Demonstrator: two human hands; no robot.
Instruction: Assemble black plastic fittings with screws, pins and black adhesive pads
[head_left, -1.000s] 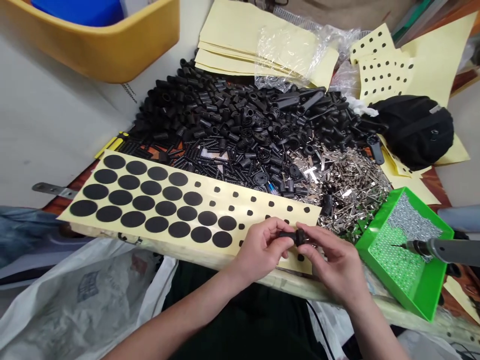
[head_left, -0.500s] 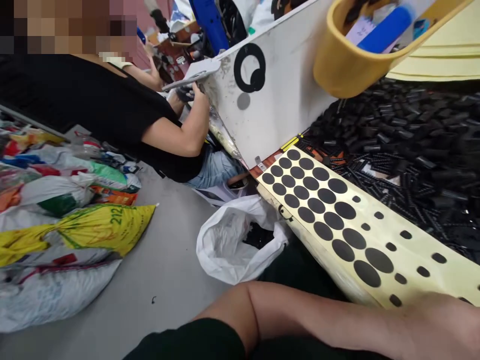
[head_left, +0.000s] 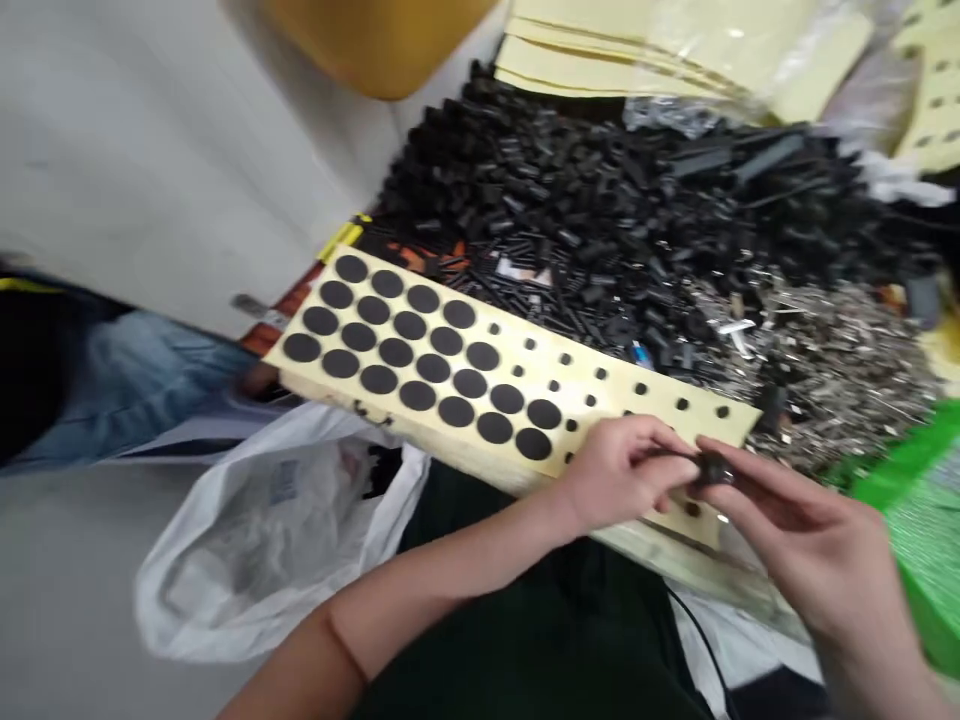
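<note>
While my left hand [head_left: 619,475] and right hand [head_left: 799,530] meet over the yellow backing sheet [head_left: 450,450] of black dots, my right fingertips pinch a small black part [head_left: 714,468]. Its long axis runs sideways towards my left fingertips, which reach its other end, though blur hides whether they grip it. My right hand is the nearer. Beyond both hands lies a heap of black plastic parts [head_left: 585,200], and right of my right hand, a green tray [head_left: 907,490].
</note>
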